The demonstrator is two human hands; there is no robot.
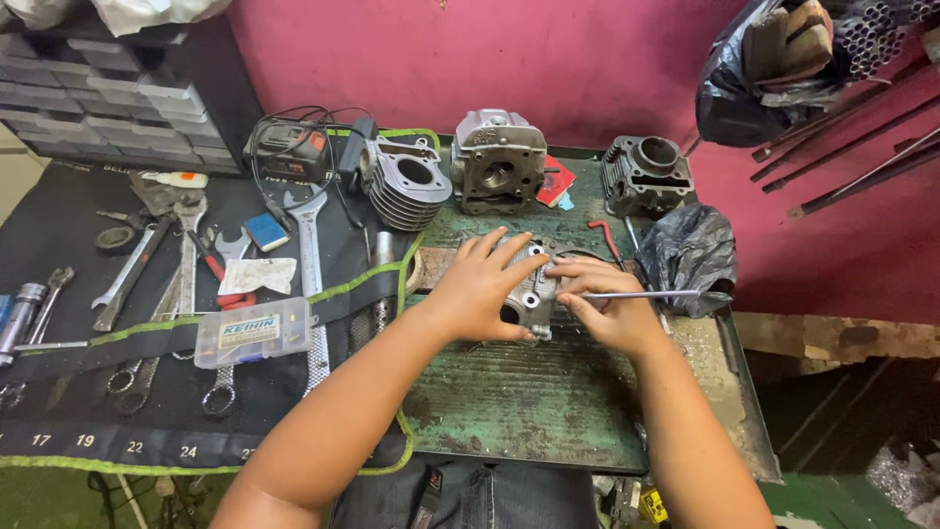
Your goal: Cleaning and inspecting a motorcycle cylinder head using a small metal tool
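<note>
— Pink wall behind, worn green bench (pixel 548 402) below. What's packaged?

— One clear plastic box with a blue label (pixel 253 332) lies on the black tool mat (pixel 59 411); one black bag (pixel 690 253) sits right.

— Engine parts?

— Three stand at the back, and a fourth, a grey cylinder head (pixel 534 294), lies mid-bench.

— Hands?

— Left hand (pixel 480 289) grips that cylinder head; right hand (pixel 607 304) pinches a thin metal rod (pixel 651 294) against it.

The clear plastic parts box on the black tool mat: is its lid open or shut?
Shut: the clear plastic parts box lies flat with its labelled lid down flush.
</note>
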